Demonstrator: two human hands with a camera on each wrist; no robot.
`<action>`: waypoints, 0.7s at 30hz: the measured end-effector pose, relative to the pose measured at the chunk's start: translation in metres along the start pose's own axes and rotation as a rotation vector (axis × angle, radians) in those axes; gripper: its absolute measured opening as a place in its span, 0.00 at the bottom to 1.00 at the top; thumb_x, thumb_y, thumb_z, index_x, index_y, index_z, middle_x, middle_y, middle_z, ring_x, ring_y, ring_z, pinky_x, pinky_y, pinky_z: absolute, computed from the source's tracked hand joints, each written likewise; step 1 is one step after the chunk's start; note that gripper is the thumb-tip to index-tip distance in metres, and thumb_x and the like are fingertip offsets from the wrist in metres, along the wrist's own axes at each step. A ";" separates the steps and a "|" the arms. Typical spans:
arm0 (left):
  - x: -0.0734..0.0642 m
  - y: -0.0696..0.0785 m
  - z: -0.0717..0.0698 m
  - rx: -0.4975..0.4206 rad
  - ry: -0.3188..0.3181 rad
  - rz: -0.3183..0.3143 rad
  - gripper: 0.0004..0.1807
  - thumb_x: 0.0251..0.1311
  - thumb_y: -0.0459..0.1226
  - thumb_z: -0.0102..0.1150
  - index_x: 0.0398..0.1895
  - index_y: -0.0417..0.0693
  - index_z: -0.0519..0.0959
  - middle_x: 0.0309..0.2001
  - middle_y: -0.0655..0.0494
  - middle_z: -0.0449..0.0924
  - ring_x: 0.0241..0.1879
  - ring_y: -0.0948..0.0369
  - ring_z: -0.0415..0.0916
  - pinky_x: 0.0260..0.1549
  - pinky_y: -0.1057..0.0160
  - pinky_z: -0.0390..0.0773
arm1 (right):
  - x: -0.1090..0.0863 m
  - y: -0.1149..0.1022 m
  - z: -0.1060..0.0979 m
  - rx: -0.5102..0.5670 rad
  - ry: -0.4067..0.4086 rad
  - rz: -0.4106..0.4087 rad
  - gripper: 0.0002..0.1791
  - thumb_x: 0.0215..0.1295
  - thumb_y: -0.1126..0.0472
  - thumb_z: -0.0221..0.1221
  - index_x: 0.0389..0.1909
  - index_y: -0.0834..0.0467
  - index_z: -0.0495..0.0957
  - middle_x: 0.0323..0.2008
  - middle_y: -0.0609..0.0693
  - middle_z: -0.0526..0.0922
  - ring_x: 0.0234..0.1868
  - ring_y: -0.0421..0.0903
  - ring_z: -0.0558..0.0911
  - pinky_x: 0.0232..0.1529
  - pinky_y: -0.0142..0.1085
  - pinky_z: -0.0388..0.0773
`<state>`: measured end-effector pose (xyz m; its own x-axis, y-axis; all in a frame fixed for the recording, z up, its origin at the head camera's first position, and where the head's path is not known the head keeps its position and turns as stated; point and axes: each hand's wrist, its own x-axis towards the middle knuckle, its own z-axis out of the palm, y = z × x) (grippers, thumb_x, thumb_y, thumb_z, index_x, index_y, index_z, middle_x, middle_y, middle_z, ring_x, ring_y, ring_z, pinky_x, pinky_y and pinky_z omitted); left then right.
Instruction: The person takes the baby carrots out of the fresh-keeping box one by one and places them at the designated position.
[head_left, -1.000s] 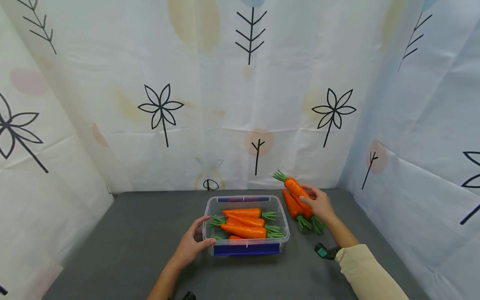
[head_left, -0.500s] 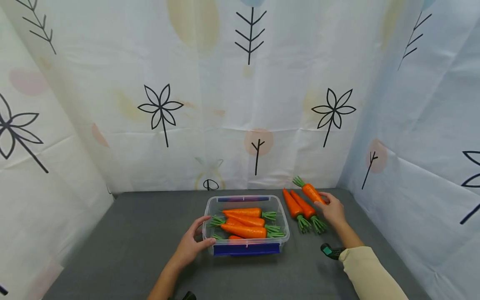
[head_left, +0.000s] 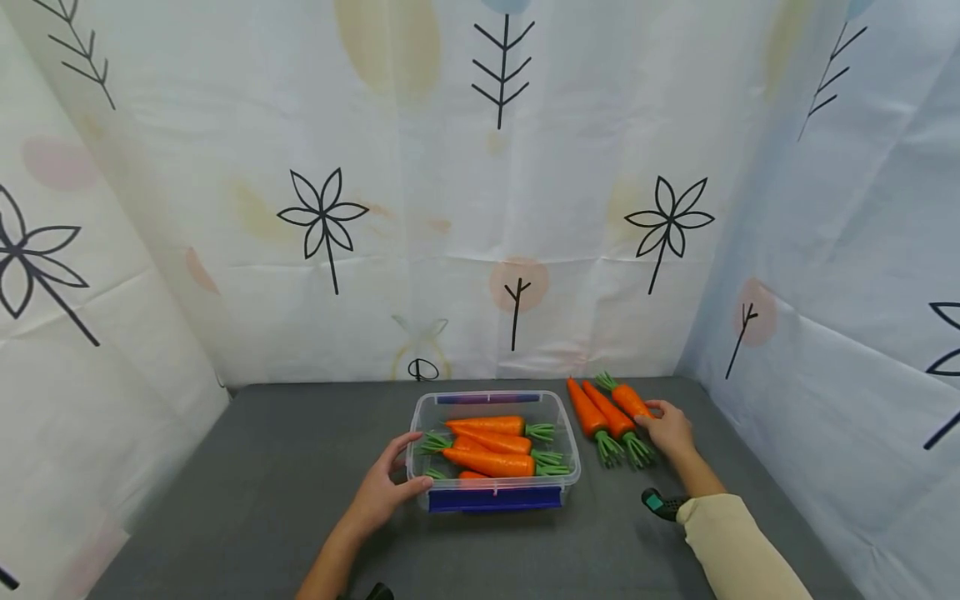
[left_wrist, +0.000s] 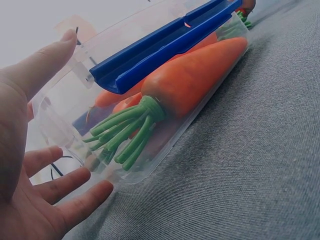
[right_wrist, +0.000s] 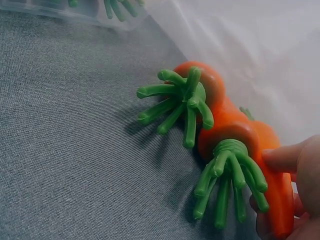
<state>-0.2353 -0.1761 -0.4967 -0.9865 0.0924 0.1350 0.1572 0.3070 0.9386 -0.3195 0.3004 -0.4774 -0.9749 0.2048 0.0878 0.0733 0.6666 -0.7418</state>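
Note:
My right hand [head_left: 670, 430] pinches a carrot [head_left: 630, 400] between thumb and fingers near its narrow end, its green top pointing away. Two orange carrots [head_left: 588, 410] lie just left of it, tops toward me; in the right wrist view the held carrot [right_wrist: 279, 197] lies against the nearer one. A clear plastic box [head_left: 420, 410] with blue latches stands in the middle, holding several carrots [head_left: 491, 463]. At its left side my left hand [head_left: 378, 490] rests with thumb and fingers spread against the wall and rim. The left wrist view shows those fingers [left_wrist: 75, 186] extended.
Grey cloth [head_left: 300, 450] covers the table. A white patterned curtain [head_left: 480, 208] hangs behind it and along both sides. A black device with a green patch [head_left: 660, 504] is at my right wrist.
My right hand has moved the held carrot right and down from above the two loose carrots to beside them. The left hand and the box have stayed in place.

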 end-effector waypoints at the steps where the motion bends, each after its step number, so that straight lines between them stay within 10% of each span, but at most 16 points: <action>1: 0.000 0.000 0.000 -0.001 0.000 -0.004 0.36 0.52 0.42 0.73 0.66 0.62 0.69 0.68 0.42 0.64 0.59 0.42 0.69 0.45 0.46 0.75 | 0.000 0.000 0.000 0.006 -0.004 0.010 0.25 0.68 0.61 0.58 0.61 0.71 0.69 0.55 0.75 0.73 0.53 0.70 0.71 0.49 0.58 0.70; 21: 0.001 -0.001 0.000 -0.034 -0.014 -0.009 0.36 0.53 0.40 0.72 0.67 0.60 0.69 0.67 0.41 0.65 0.60 0.42 0.69 0.45 0.47 0.76 | 0.001 -0.002 -0.005 0.000 -0.025 0.092 0.27 0.68 0.56 0.56 0.60 0.70 0.69 0.58 0.73 0.70 0.57 0.71 0.67 0.52 0.59 0.67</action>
<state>-0.2360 -0.1761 -0.4974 -0.9872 0.1028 0.1219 0.1460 0.2759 0.9500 -0.3201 0.3026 -0.4727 -0.9689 0.2474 0.0030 0.1626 0.6459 -0.7459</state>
